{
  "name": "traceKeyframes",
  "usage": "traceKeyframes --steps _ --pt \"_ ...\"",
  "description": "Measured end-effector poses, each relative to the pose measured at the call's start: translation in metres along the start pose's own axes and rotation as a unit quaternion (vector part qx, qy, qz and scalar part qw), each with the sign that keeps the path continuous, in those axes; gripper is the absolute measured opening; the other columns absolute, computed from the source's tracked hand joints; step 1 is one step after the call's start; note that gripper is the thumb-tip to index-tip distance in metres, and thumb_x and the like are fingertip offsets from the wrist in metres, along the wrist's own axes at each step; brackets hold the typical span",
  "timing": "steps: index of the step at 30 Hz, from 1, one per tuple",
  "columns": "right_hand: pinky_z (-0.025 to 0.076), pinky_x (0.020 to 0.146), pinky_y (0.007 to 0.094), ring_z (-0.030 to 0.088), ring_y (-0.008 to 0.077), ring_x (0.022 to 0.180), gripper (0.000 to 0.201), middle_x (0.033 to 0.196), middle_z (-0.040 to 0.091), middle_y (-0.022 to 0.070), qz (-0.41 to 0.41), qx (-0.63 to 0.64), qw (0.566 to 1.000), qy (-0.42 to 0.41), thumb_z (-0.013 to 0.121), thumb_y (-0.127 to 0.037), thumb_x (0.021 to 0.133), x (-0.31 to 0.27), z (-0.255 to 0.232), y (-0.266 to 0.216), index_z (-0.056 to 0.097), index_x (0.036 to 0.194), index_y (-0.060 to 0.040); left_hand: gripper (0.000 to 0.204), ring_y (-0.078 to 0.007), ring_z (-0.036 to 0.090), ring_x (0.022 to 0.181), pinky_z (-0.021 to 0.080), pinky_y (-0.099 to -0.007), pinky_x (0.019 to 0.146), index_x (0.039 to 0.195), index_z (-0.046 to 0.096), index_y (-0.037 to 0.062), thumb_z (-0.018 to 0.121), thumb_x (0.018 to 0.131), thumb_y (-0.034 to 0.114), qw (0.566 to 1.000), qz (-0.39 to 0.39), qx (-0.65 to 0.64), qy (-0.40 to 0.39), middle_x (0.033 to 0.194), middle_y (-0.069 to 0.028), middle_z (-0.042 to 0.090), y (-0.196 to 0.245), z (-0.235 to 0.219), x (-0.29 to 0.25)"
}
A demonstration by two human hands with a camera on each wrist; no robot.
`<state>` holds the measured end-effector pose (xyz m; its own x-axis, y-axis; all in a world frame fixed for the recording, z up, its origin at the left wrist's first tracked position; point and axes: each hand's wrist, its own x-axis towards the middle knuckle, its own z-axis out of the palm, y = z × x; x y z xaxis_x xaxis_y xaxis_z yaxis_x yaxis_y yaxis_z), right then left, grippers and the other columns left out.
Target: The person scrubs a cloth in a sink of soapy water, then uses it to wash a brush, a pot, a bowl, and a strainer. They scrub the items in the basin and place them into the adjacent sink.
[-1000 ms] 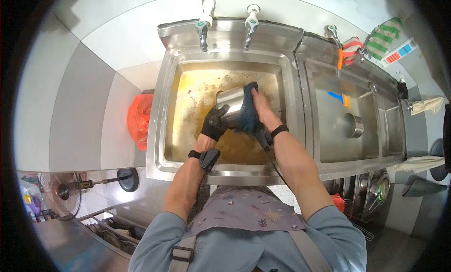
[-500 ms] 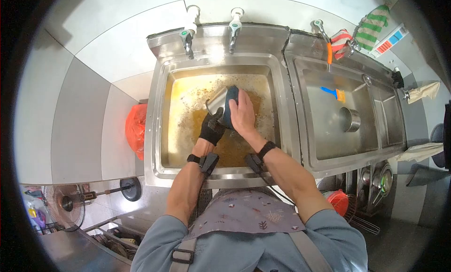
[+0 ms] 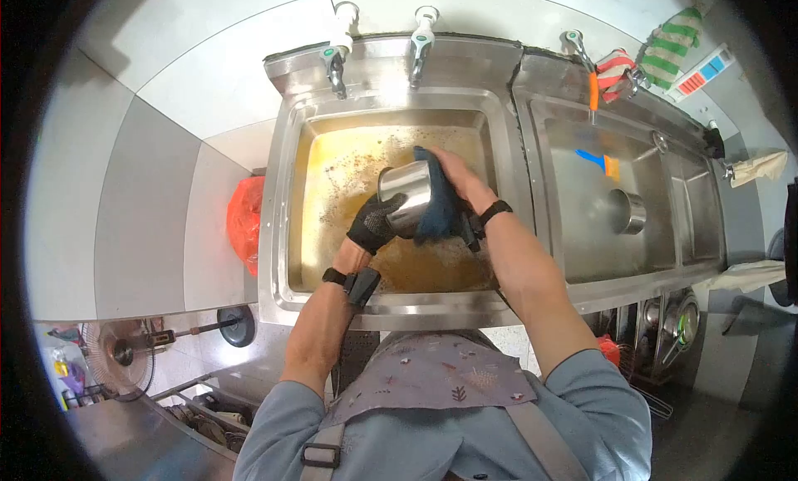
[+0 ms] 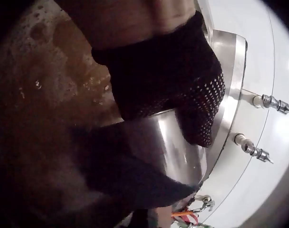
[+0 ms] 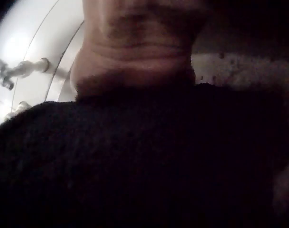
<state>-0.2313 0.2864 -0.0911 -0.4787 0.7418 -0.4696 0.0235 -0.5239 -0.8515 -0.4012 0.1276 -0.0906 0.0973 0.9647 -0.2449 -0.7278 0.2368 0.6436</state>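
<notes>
Over the left sink basin point(image 3: 291, 232), a shiny steel pot point(image 3: 405, 182) is held tilted on its side. My left hand point(image 3: 371, 223), in a black dotted glove, grips the pot by its left end; the left wrist view shows the glove's thumb and fingers point(image 4: 201, 118) at the rim. My bare right hand point(image 3: 461, 178) holds a dark blue cloth point(image 3: 439, 203) against the pot's right end, its fingertips hidden behind the cloth. In the right wrist view, the dark cloth point(image 5: 135, 156) fills the lower part and the wrist shows above it.
Brownish water point(image 3: 416, 269) and dark specks cover the basin floor. Two taps point(image 3: 335, 70) stand at its back edge. The right basin point(image 3: 573, 261) contains another steel pot point(image 3: 629, 211) and a blue-and-orange brush point(image 3: 600, 160). A red plastic bag point(image 3: 243, 223) hangs on the left.
The right hand first moved left over the pot's end with the cloth bunched, then swung back to the right, the cloth now hanging lower. The pot tilted and turned along with it, still gripped by the left hand.
</notes>
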Motion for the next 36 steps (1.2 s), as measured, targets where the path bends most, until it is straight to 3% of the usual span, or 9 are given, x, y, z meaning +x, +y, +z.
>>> traceKeyframes --steps 9,17,18,20,25,29,30,31,36 --pt "0.05 0.073 0.0275 0.06 0.0142 0.079 0.032 0.089 0.066 0.0036 -0.004 0.408 0.913 -0.015 0.059 -0.041 0.099 -0.021 0.017 0.017 0.069 0.109 -0.0121 0.056 -0.0351 0.058 0.124 0.049 -0.0488 0.109 0.142 0.045 -0.0004 0.069 0.096 0.019 0.98 0.089 -0.168 0.053 0.136 -0.021 0.056 0.007 0.016 0.021" --pt "0.051 0.08 0.0375 0.062 0.0226 0.086 0.041 0.097 0.064 0.0079 -0.161 0.289 0.944 0.005 0.042 -0.04 0.104 0.058 0.013 0.121 0.066 0.105 -0.0062 0.052 -0.02 0.061 0.111 0.05 -0.032 0.094 0.135 0.055 -0.0023 0.052 0.106 0.04 0.979 0.071 -0.191 0.029 0.129 -0.011 0.063 -0.014 0.025 0.051" --pt "0.051 0.082 0.0386 0.063 0.0237 0.089 0.044 0.101 0.065 0.009 -0.186 0.228 0.956 -0.011 0.041 -0.041 0.104 0.05 0.018 0.116 0.066 0.108 -0.0049 0.05 -0.019 0.062 0.109 0.05 -0.0312 0.094 0.133 0.057 -0.0031 0.052 0.106 0.039 0.989 0.063 -0.122 0.048 0.126 -0.0101 0.064 -0.022 0.012 0.057" --pt "0.049 0.094 0.0428 0.064 0.0328 0.105 0.056 0.122 0.064 0.0162 0.095 0.293 0.929 0.205 0.037 -0.044 0.104 -0.005 0.051 0.052 0.06 0.125 0.0033 0.045 -0.0157 0.063 0.102 0.05 -0.0285 0.09 0.124 0.063 -0.0041 0.052 0.107 0.035 0.995 0.032 -0.08 0.051 0.118 -0.0088 0.068 -0.02 0.025 0.056" --pt "0.041 0.107 0.046 0.053 0.04 0.13 0.064 0.142 0.053 0.0267 0.017 0.117 0.972 0.204 0.035 -0.043 0.104 -0.053 0.09 0.029 0.046 0.14 0.009 0.032 -0.018 0.061 0.109 0.047 -0.0307 0.097 0.13 0.062 0.0067 0.049 0.107 0.026 0.963 0.099 0.236 0.088 0.123 -0.0085 0.067 -0.036 -0.008 0.071" --pt "0.039 0.109 0.0412 0.052 0.0348 0.128 0.07 0.14 0.053 0.0226 -0.06 -0.001 0.985 0.159 0.038 -0.047 0.104 -0.085 0.097 0.013 0.031 0.149 0.0065 0.041 -0.0228 0.055 0.121 0.042 -0.0329 0.106 0.137 0.054 0.0025 0.049 0.107 0.03 0.741 0.229 0.63 -0.038 0.132 -0.0114 0.061 -0.01 0.014 0.051" --pt "0.037 0.111 0.0435 0.047 0.0405 0.133 0.066 0.142 0.048 0.0292 -0.065 -0.053 0.982 0.17 0.038 -0.041 0.104 -0.075 0.092 0.024 0.032 0.147 0.0086 0.046 -0.0242 0.055 0.122 0.043 -0.0344 0.106 0.137 0.053 0.0016 0.049 0.106 0.036 0.926 0.148 0.344 -0.051 0.132 -0.0121 0.061 -0.014 0.015 0.052" --pt "0.036 0.112 0.0458 0.042 0.0462 0.137 0.061 0.145 0.043 0.0357 -0.069 -0.104 0.975 0.182 0.038 -0.034 0.104 -0.064 0.087 0.036 0.034 0.145 0.0107 0.051 -0.0256 0.056 0.122 0.044 -0.0358 0.105 0.137 0.053 0.0006 0.049 0.106 0.041 0.997 0.049 0.016 -0.058 0.131 -0.0128 0.062 -0.016 0.015 0.053" --pt "0.038 0.109 0.0483 0.047 0.0497 0.13 0.051 0.139 0.048 0.0374 -0.121 -0.199 0.94 0.25 0.038 -0.018 0.099 -0.049 0.074 0.064 0.037 0.141 0.0117 0.062 -0.0263 0.06 0.117 0.049 -0.0379 0.1 0.138 0.052 0.0012 0.046 0.104 0.053 0.986 0.049 -0.157 0.041 0.131 -0.0134 0.061 -0.004 0.039 0.037"
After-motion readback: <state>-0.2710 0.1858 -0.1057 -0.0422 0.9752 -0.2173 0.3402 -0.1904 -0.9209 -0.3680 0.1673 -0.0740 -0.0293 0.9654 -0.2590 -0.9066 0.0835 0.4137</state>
